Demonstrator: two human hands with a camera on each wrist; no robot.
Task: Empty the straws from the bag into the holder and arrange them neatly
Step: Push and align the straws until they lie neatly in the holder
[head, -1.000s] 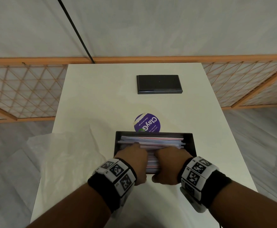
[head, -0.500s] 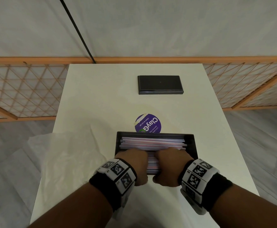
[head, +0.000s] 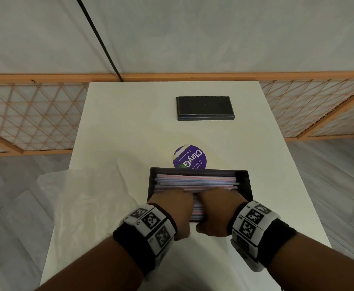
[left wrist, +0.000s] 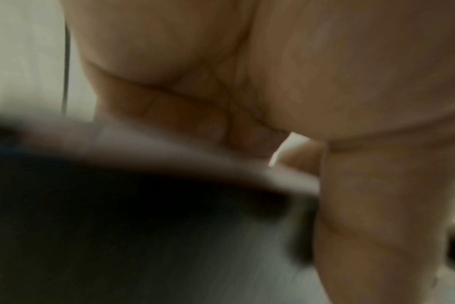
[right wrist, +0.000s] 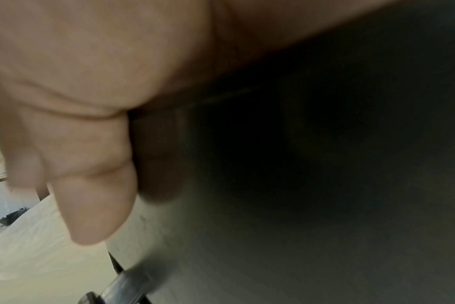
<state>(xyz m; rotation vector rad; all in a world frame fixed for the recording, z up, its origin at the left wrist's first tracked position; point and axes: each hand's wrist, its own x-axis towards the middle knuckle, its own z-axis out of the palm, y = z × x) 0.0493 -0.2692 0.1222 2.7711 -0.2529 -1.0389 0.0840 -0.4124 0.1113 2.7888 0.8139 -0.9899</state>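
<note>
A black rectangular holder (head: 243,181) stands near the table's front, filled with pale pink and blue straws (head: 195,181) lying lengthwise. Both hands sit side by side over its near half. My left hand (head: 172,204) and right hand (head: 218,204) curl their fingers down onto the straws, with the thumbs against the outside of the near wall. The fingertips are hidden. In the left wrist view the palm (left wrist: 273,72) and thumb (left wrist: 364,205) lie close to the blurred dark holder (left wrist: 117,216). The right wrist view shows my right thumb (right wrist: 96,205) beside the dark holder wall (right wrist: 299,164).
The empty clear plastic bag (head: 83,202) lies crumpled on the table's left front, hanging over the edge. A round purple sticker (head: 189,157) sits just behind the holder. A flat black lid (head: 205,108) lies at the back. An orange lattice screen (head: 29,114) runs behind the white table (head: 130,122).
Both hands have stayed on the near half of the holder, edging slightly forward. The straws at the back lie more evenly than a second ago.
</note>
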